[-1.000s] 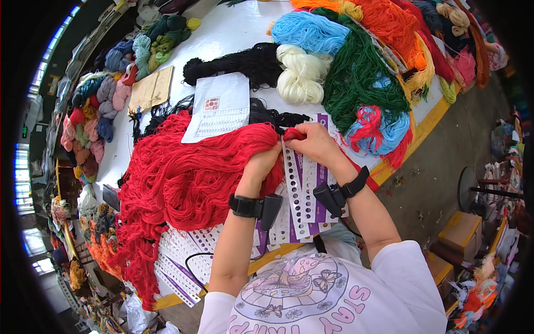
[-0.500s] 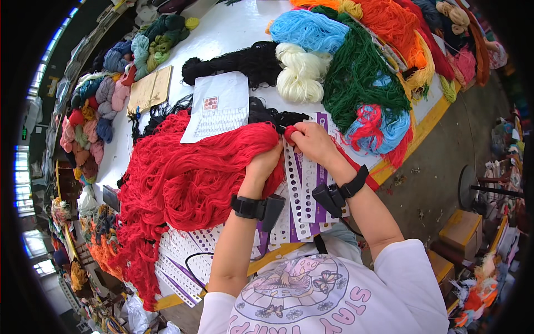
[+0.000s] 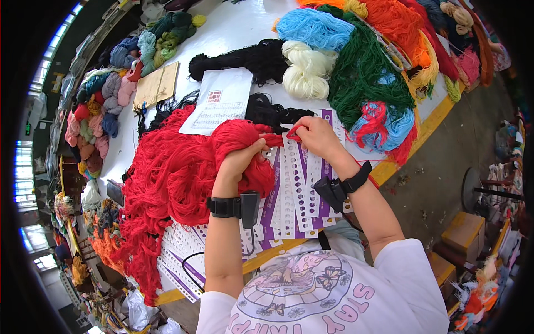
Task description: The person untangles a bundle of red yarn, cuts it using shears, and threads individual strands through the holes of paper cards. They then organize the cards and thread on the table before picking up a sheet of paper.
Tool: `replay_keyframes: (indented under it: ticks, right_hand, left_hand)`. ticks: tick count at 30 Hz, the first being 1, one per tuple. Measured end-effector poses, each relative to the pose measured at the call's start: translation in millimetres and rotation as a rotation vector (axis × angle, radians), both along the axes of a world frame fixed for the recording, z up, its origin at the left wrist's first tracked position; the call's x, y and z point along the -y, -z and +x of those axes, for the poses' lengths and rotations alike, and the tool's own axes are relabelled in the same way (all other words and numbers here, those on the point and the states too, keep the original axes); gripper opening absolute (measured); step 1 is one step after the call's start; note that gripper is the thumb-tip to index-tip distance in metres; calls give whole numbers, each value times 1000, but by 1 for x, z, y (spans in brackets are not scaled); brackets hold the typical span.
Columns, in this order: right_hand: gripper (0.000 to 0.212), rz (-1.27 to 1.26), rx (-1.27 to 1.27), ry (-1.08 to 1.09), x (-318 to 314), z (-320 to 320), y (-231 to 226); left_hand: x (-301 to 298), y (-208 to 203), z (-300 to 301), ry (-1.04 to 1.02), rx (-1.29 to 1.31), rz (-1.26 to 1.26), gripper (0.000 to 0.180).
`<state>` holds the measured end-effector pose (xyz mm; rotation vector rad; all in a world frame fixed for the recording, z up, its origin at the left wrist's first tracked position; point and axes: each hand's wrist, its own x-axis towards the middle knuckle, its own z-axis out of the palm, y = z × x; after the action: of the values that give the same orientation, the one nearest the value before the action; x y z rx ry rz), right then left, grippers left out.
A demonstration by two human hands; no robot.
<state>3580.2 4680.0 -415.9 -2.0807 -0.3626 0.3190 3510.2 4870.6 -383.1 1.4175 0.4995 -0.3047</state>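
Note:
A big heap of red yarn [image 3: 172, 178] covers the left half of the white table [image 3: 233, 28]. My left hand [image 3: 240, 161] grips a bunch of that red yarn at the heap's right edge. My right hand [image 3: 314, 136] pinches a red strand [image 3: 290, 133] that runs across from the bunch. Under both hands lie white and purple cards with rows of holes [image 3: 295, 189]. Each wrist wears a black band with a small black device.
A printed white sheet [image 3: 219, 100] lies behind the heap. Black yarn [image 3: 245, 58], cream yarn [image 3: 303, 69], green yarn [image 3: 367, 78], light blue yarn [image 3: 314, 28] and orange yarn [image 3: 397, 25] crowd the far right. Pastel skeins [image 3: 92, 119] line the left. The table's yellow edge [image 3: 406, 147] borders the floor.
My left hand has shifted slightly right with the red bunch, closer to my right hand, which stays pinched on the strand over the cards.

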Motion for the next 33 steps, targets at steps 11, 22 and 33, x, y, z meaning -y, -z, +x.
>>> replay_keyframes:
  ticks: [11, 22, 33]
  right_hand:
    - [16, 79, -74, -73, 3, -3, -11]
    - [19, 170, 130, -204, -2, -16, -20]
    - [14, 139, -570, -439, 0, 26, -25]
  left_hand:
    - [1, 5, -2, -79, -16, -66, 13]
    - [12, 4, -9, 210, 196, -317, 23]
    - [16, 10, 5, 386, 187, 234, 24]
